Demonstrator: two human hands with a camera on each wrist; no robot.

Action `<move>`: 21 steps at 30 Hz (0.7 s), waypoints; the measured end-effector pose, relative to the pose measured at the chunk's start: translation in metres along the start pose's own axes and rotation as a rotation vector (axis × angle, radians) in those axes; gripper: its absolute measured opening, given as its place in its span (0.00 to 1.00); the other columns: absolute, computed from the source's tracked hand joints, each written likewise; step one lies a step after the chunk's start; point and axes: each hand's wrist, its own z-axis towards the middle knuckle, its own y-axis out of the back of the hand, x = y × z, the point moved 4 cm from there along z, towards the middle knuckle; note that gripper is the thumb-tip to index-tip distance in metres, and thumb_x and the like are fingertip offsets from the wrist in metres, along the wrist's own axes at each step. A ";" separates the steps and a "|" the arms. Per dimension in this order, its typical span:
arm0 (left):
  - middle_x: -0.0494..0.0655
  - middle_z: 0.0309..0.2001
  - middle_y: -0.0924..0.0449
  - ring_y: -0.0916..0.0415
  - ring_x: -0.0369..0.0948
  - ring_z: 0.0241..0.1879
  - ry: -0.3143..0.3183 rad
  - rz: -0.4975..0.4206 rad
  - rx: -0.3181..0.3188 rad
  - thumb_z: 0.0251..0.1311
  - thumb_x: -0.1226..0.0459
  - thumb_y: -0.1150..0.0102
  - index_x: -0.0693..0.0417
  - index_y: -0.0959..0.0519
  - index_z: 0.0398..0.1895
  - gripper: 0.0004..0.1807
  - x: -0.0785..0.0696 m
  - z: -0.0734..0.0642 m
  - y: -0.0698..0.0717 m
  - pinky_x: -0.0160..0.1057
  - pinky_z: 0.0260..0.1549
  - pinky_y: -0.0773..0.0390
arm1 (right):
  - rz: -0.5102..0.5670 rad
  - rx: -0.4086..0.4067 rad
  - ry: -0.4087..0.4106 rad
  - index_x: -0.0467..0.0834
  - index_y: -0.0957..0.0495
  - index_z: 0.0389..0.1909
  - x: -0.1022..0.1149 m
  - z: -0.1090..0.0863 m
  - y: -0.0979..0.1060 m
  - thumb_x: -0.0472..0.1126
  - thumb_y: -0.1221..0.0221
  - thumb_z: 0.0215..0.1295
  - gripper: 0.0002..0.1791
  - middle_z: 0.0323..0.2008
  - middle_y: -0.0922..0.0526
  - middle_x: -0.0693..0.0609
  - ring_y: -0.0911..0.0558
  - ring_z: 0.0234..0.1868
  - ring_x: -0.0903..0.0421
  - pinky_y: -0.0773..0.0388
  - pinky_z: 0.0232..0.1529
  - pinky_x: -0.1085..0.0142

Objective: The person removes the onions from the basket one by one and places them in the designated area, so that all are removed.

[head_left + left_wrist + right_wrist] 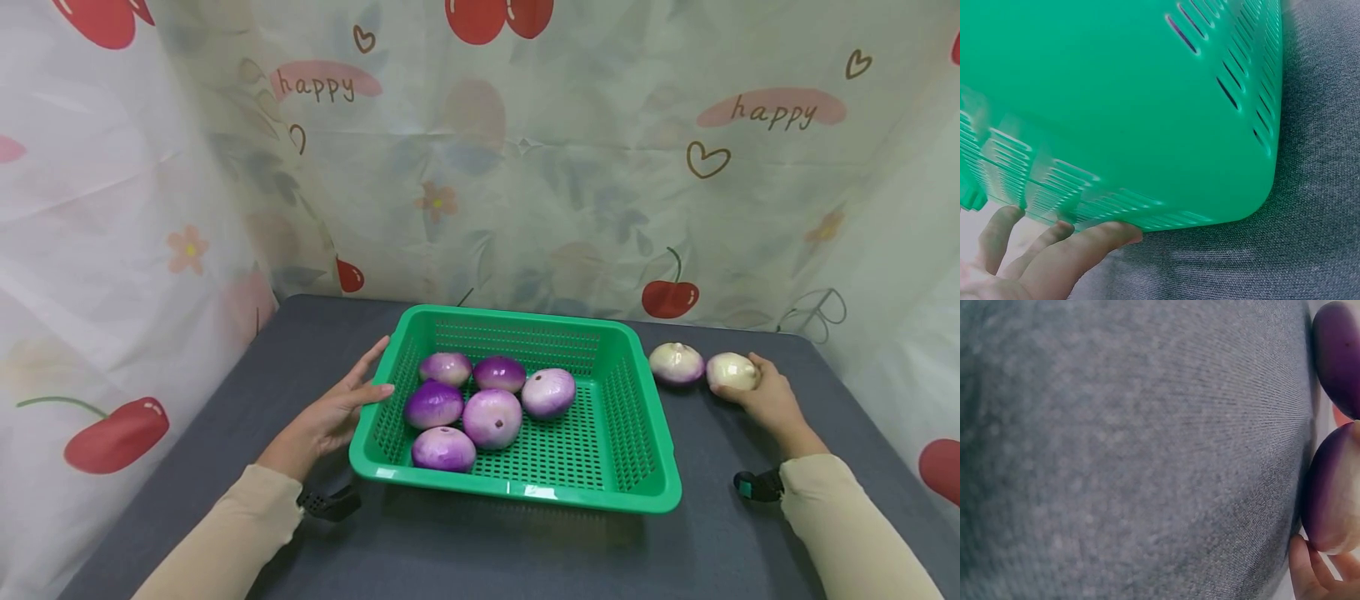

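A green plastic basket (517, 492) stands on the table with several purple onions (492, 419) gathered in its left part. My left hand (322, 425) is at the basket's left side, its fingers fairly straight against the outer wall; in the left wrist view the fingertips (1125, 232) touch the slotted side. To the right of the basket lie two paler onions, side by side. My right hand (776, 404) holds the outer pale onion (732, 372) between thumb and fingers. The other pale onion (677, 364) sits between it and the basket; both also appear at the right wrist view's edge.
A dark grey cloth (705, 533) covers the table. Behind and at both sides hangs a pale curtain (525, 208) printed with cherries and hearts. Each wrist wears a black strap; the left strap (330, 503) is near the basket's front left corner.
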 end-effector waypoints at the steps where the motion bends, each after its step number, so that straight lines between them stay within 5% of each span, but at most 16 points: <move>1: 0.56 0.77 0.61 0.48 0.62 0.70 0.000 0.001 -0.001 0.69 0.67 0.48 0.21 0.62 0.76 0.45 0.000 0.000 0.000 0.63 0.55 0.29 | -0.003 0.001 0.000 0.22 0.61 0.70 0.000 0.000 0.000 0.52 0.40 0.64 0.54 0.66 0.50 0.18 0.46 0.65 0.23 0.46 0.61 0.33; 21: 0.55 0.77 0.62 0.52 0.62 0.72 -0.001 -0.018 0.007 0.69 0.68 0.49 0.21 0.62 0.76 0.45 0.000 0.000 0.001 0.64 0.57 0.32 | 0.016 0.040 -0.020 0.24 0.68 0.71 -0.003 0.001 0.001 0.55 0.41 0.65 0.57 0.68 0.57 0.19 0.50 0.68 0.24 0.48 0.64 0.33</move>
